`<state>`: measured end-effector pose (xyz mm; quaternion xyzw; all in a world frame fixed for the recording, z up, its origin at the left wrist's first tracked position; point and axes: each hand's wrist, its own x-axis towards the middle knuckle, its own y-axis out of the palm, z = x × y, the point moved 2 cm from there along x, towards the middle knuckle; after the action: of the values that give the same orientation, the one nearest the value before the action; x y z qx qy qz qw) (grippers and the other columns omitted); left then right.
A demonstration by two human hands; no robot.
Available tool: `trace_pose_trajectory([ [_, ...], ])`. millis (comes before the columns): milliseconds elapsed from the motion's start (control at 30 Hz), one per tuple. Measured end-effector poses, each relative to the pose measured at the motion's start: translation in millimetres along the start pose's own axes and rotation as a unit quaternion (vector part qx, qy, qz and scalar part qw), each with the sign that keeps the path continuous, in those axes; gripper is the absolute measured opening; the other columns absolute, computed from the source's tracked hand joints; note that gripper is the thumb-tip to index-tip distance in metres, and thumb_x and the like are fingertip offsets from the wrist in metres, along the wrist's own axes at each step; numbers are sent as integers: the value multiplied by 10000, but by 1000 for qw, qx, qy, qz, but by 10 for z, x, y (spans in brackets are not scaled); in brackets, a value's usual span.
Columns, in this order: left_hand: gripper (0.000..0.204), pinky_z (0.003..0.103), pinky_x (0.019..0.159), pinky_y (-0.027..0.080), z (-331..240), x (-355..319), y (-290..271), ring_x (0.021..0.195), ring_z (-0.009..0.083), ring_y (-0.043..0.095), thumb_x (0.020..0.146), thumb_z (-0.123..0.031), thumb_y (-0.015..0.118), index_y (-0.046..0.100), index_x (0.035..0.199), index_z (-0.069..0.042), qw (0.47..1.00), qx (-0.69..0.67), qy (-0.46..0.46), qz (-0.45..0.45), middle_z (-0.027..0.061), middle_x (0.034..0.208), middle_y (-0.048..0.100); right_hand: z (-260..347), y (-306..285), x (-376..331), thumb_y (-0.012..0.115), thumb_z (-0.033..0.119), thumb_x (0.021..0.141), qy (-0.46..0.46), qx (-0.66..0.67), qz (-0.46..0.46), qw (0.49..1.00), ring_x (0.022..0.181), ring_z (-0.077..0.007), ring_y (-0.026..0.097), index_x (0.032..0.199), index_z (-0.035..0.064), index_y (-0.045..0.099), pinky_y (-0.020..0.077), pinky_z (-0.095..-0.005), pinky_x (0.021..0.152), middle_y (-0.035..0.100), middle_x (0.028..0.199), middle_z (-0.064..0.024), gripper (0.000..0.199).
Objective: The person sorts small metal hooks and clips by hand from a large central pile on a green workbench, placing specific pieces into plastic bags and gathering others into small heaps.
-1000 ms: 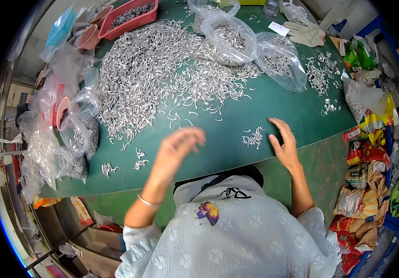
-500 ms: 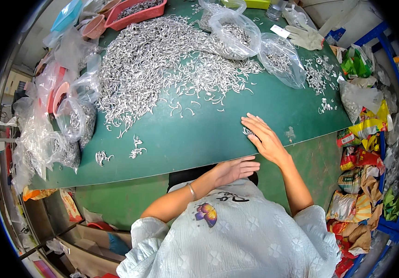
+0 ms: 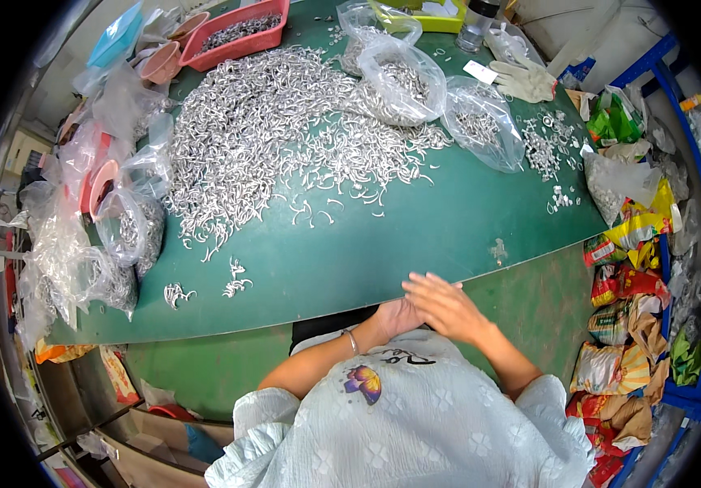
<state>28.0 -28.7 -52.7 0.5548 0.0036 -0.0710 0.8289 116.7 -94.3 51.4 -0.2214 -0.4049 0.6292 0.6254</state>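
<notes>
Hands: the right hand [image 3: 445,307] lies flat, fingers spread, over the left hand [image 3: 399,315] at the near edge of the green oval table [image 3: 415,244], lower middle of the frame. The left hand seems cupped beneath it; whether any pieces sit between the palms I cannot tell.

Nearest pieces: 2 small clusters of curved silvery metal hooks [image 3: 236,286], another to their left [image 3: 178,294], lie on the green top left of the hands, well apart from them.

Main heap: the big pile of loose silvery hooks [image 3: 277,122] covers the upper middle of the table, its edge thinning toward the hands.

Progress: judging by the layout, most remains; the heap is large, while some clear plastic bags [image 3: 403,81] at upper middle and several at the left edge [image 3: 126,232] already hold hooks (how full, hard to say).

Orientation: the hooks point every way, no shared long axis; the heap itself runs from lower left to upper right.

Surroundings: a red rectangular plastic tray [image 3: 240,32] of hooks sits at upper left, a pale work glove [image 3: 525,80] at upper right, colourful snack packets [image 3: 627,285] down the right side.
</notes>
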Motion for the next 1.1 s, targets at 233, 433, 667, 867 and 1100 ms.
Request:
trace_pose_trajectory([
  [233,398,314,851,471,-66,-192,-102,951,208,574,953,-282,406,497,1140,57,980,178,14,-89,153,1076,573,36,-39,-50,582,-55,717,-8,118,-182,976,1050,-330,569,880,-51,620,454,-422,892,614,1005,-176,167],
  [433,321,233,649,498,-24,-661,757,774,144,599,937,-258,476,617,940,31,880,347,-85,-313,110,864,633,-233,-262,131,534,-53,786,105,83,-288,948,876,-293,583,916,-52,602,461,-352,783,601,934,-169,147],
  [667,242,348,822,522,-629,208,2083,887,234,593,936,-144,437,529,1017,64,932,253,214,-148,159,979,585,-359,-165,235,553,-16,797,162,13,-312,936,858,-322,562,971,-41,592,452,-358,776,577,947,-183,180],
  [867,425,389,938,392,-1661,1193,2929,1081,275,469,941,-279,380,425,1165,80,787,432,415,-149,202,1143,499,-376,-140,327,617,24,753,145,-66,-306,939,830,-325,559,963,-24,591,447,-389,738,579,933,-169,217],
  [1100,428,414,1014,306,-1113,603,2805,1185,208,420,906,-226,505,444,1281,-28,680,591,421,-106,86,1304,456,-412,-135,275,577,26,784,176,-67,-284,940,886,-345,545,958,-37,592,434,-401,788,573,955,-192,186],
])
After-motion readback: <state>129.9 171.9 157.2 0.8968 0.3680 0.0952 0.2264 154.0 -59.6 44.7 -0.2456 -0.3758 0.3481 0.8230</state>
